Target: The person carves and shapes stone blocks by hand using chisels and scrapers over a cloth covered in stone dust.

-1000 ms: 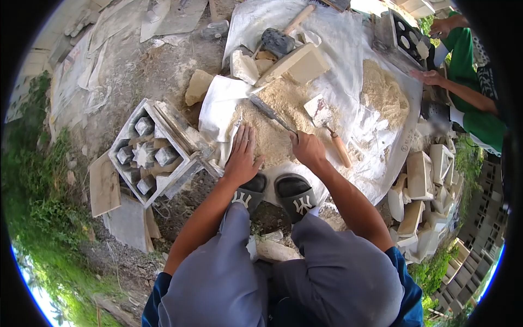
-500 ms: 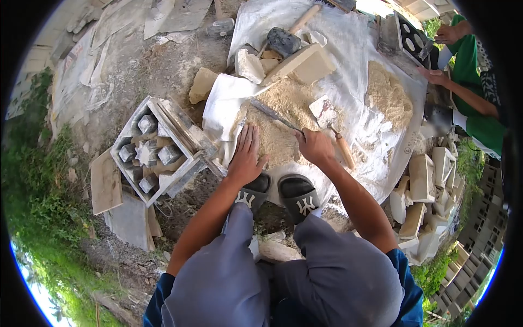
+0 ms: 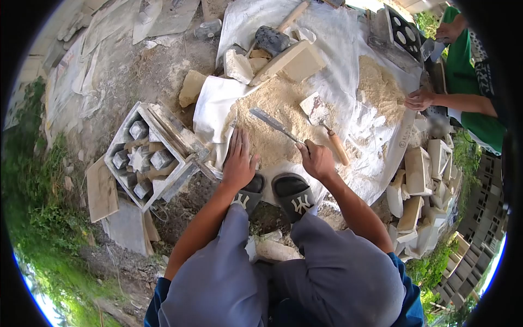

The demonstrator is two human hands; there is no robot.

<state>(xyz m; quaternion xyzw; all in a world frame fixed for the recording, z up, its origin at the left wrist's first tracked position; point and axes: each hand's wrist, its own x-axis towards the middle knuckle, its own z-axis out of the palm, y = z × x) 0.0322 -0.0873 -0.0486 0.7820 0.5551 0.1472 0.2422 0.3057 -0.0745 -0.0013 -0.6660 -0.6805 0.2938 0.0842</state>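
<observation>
My right hand (image 3: 317,159) is closed round the end of a long flat metal tool (image 3: 272,122), whose blade lies over the pile of tan powder (image 3: 260,143). My left hand (image 3: 239,163) rests flat with its fingers stretched out, at the powder's left edge on the white sheet (image 3: 211,109). Right of the blade, a trowel (image 3: 337,147) with a wooden handle and a powder-covered plate lies on the sheet. Beyond the powder are a pale block (image 3: 299,62) and a black-headed mallet (image 3: 272,40).
At the left sits a square mould (image 3: 143,158) with a star centre, beside boards (image 3: 102,189). Broken pale blocks (image 3: 418,171) are heaped at the right. Another person's hand (image 3: 420,100) reaches over the sheet's right edge, near a second powder pile (image 3: 378,87).
My right hand has shifted slightly toward me and right with the tool. My left hand stays flat. The other person's lower hand has moved down and left, off the dark mould.
</observation>
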